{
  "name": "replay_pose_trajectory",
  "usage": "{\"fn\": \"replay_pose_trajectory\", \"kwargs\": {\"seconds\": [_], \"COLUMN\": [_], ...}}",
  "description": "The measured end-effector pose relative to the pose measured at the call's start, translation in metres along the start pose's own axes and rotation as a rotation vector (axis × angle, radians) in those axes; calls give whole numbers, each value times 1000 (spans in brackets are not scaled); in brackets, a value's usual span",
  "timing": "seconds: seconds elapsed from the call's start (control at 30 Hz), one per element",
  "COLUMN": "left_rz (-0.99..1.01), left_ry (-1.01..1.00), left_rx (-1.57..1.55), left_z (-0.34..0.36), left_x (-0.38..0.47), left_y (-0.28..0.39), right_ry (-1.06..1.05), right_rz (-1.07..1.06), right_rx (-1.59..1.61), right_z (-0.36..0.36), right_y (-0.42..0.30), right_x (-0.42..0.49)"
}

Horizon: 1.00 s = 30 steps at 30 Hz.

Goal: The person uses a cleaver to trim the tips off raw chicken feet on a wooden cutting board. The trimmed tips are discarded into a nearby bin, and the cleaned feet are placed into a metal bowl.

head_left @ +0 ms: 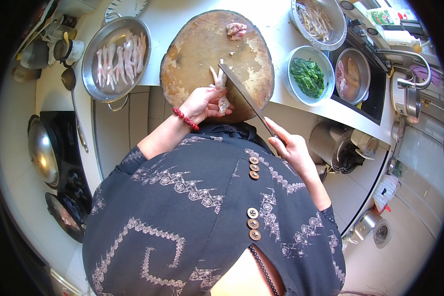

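Observation:
My left hand [206, 104], with a red bead bracelet at the wrist, holds a pale chicken foot [221, 82] over the near part of a round wooden chopping block [188, 48]. The toes point away from me. My right hand [290, 146] grips the handle of a cleaver [244, 92]. Its blade runs up and left, its far tip close beside the toes. Whether the blade touches the foot I cannot tell. A small heap of raw meat pieces [236, 31] lies at the block's far right, and a few tiny scraps lie nearer the middle.
Left of the block stands a two-handled steel pan [86, 70] of chicken feet. To the right are a bowl of cooked greens [307, 78], a steel basin [294, 18] of thin pale strips and a metal bowl of raw meat [368, 74]. A ladle [74, 100] lies left, near a lidded wok [42, 148].

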<state>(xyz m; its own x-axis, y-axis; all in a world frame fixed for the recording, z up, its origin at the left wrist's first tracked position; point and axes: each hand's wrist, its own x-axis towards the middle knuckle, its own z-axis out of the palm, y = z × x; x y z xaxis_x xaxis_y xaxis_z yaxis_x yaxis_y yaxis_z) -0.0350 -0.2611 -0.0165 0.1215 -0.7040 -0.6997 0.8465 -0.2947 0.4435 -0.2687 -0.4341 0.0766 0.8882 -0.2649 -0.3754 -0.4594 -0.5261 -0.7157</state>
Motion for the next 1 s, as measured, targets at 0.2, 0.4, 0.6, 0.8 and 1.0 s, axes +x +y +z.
{"fn": "replay_pose_trajectory", "kwargs": {"seconds": [0.2, 0.4, 0.6, 0.8, 1.0], "left_rz": [-5, -35, -11, 138, 407], "left_ry": [17, -2, 62, 139, 438], "left_rx": [-9, 32, 26, 553, 1161], "left_z": [-2, -1, 1, -29, -57], "left_x": [3, 4, -3, -14, -26], "left_y": [-2, 0, 1, 13, 45], "right_ry": [37, 46, 12, -8, -51], "right_rz": [-26, -25, 33, 159, 139], "right_rx": [-92, -101, 4, 539, 493], "right_z": [2, 21, 25, 17, 3], "right_y": [4, 0, -5, 1, 2], "right_x": [-7, 24, 57, 53, 37]}}
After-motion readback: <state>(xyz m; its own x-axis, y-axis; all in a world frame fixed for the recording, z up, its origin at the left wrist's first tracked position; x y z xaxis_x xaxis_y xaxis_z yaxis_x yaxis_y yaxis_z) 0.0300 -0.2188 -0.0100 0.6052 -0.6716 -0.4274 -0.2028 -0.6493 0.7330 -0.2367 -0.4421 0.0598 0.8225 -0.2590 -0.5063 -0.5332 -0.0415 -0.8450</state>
